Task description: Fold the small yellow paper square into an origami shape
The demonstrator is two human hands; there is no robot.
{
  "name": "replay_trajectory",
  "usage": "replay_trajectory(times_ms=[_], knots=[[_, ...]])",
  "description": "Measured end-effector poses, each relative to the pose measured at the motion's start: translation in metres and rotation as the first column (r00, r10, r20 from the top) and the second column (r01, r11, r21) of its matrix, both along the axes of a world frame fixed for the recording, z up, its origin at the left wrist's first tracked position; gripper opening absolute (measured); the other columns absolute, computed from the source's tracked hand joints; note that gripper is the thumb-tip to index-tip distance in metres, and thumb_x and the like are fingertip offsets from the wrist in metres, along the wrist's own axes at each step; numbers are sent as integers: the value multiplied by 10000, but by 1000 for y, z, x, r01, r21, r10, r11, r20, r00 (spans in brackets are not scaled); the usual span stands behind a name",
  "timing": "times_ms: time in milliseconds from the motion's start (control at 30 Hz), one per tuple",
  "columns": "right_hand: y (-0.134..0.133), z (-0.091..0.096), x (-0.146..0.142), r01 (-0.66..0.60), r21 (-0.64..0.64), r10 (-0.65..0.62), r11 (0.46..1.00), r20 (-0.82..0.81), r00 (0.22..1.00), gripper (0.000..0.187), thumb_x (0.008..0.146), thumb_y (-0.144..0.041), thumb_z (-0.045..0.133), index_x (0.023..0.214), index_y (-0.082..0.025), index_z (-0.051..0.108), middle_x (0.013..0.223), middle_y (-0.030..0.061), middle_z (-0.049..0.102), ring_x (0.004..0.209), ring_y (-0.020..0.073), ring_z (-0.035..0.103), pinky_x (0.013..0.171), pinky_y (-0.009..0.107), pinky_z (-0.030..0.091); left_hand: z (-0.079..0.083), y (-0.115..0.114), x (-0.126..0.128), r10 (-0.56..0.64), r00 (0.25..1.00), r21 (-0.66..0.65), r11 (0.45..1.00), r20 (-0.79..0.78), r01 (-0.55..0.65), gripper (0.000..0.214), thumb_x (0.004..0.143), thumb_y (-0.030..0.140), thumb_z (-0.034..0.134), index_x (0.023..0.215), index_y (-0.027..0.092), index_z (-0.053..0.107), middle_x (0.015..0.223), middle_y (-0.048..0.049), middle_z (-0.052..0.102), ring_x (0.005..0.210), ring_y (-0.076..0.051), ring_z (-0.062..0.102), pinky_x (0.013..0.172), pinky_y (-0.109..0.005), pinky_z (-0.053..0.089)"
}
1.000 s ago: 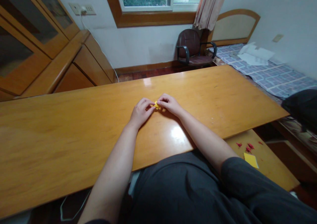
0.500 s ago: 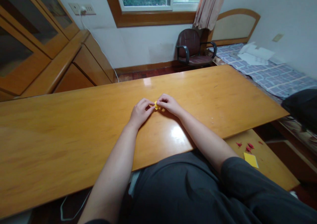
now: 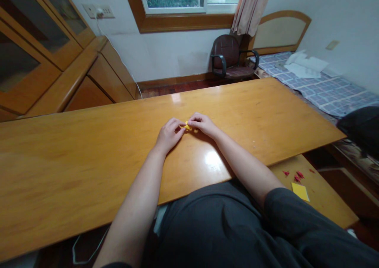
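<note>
Yellow folded paper [image 3: 187, 127], small and angular, is pinched by left hand [image 3: 169, 134] and right hand [image 3: 203, 124].

No text or numbers can be read.

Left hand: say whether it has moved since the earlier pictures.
No, not noticeably: judged against the wooden window frame, the left hand keeps its place, with no clear shift either way.
</note>
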State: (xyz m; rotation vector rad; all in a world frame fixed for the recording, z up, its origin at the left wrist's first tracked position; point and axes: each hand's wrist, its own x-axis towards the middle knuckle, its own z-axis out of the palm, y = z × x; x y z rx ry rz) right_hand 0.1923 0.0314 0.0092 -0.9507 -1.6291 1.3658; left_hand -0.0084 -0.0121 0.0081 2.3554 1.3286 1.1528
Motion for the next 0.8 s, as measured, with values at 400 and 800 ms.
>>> replay_trajectory(times_ms=[400,800], knots=[[-3,4,-1,-4,-26,3,1000,-9,1000,236,750,-373,722,780,-148,655,782,8,621,629,109,602,553,225,475,-1,0,1,10,999,-22,1000,40,-10,102,903,274,622,929,202,690,877,-32,662,782,-150,623,713,-274,518],[-2,-6,-6,55,223,-64,973,36,997,307,822,-435,696,1000,-187,666,984,33,653,747,121,612,689,259,505,1,2,0,175,965,-178,974,197,-141,96,818,272,670,838,192,719,814,-26,702,735,-147,627,722,-265,498]])
